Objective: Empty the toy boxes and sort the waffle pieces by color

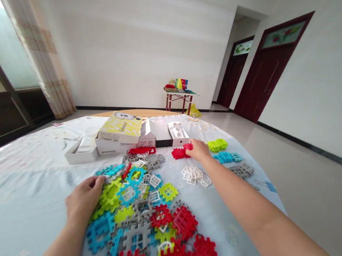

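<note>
On the bed sheet [23,181], head view: right hand [198,149] reached far out, fingers curled down onto red tiles [179,153]; whether it pinches one I cannot tell. Just past it, green tiles [218,145], blue tiles [228,157], grey tiles [242,169] in separate stacks; white window pieces [196,176] lie near the forearm. Left hand [84,199] rests flat, fingers loosely spread, on the edge of the mixed tile heap [146,223], touching lime and blue pieces. Behind the heap, opened box [120,132] and white trays [82,152]. Far off, small table [179,97] by the wall, dark doors [272,72] to the right.
</note>
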`<act>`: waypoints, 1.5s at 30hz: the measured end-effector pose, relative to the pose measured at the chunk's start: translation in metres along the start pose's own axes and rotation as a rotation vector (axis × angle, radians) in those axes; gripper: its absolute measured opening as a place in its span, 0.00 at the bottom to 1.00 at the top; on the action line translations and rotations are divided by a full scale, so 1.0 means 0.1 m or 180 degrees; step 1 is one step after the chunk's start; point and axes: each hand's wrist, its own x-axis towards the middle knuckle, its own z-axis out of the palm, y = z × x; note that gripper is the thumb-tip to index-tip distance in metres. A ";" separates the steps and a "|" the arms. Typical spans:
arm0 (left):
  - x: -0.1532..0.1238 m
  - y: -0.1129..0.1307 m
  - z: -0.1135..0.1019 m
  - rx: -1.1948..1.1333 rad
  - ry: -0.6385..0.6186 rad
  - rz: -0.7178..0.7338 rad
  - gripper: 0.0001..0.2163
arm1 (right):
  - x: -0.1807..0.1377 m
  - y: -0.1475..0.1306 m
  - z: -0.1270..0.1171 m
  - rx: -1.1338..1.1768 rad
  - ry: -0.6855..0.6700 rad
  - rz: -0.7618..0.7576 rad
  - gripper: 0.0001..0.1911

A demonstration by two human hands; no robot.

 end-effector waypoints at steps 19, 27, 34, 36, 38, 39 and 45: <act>-0.04 0.04 -0.01 -0.0074 -0.0020 -0.0041 0.22 | -1.00 -0.29 -0.09 0.1507 -0.1022 -0.2744 0.22; -0.06 0.04 -0.05 -0.0077 -0.0026 0.0062 0.23 | -1.08 -0.32 -0.16 0.1142 -0.1311 -0.2746 0.17; -0.04 0.03 -0.03 -0.0064 -0.0061 0.0039 0.24 | -1.00 -0.35 -0.13 0.1594 -0.0939 -0.2065 0.14; -0.03 0.02 -0.02 -0.0035 -0.0060 0.0040 0.24 | -0.95 -0.35 -0.10 0.1597 -0.0758 -0.1853 0.14; -0.03 0.02 -0.01 -0.0005 -0.0060 0.0054 0.24 | -0.91 -0.34 -0.07 0.1489 -0.0438 -0.1709 0.15; -0.02 0.02 -0.01 -0.0002 -0.0066 0.0058 0.24 | -0.90 -0.33 -0.05 0.1421 -0.0276 -0.1661 0.15; -0.01 0.01 0.00 0.0014 -0.0006 0.0051 0.24 | -0.92 -0.31 0.00 0.1146 -0.0362 -0.1744 0.20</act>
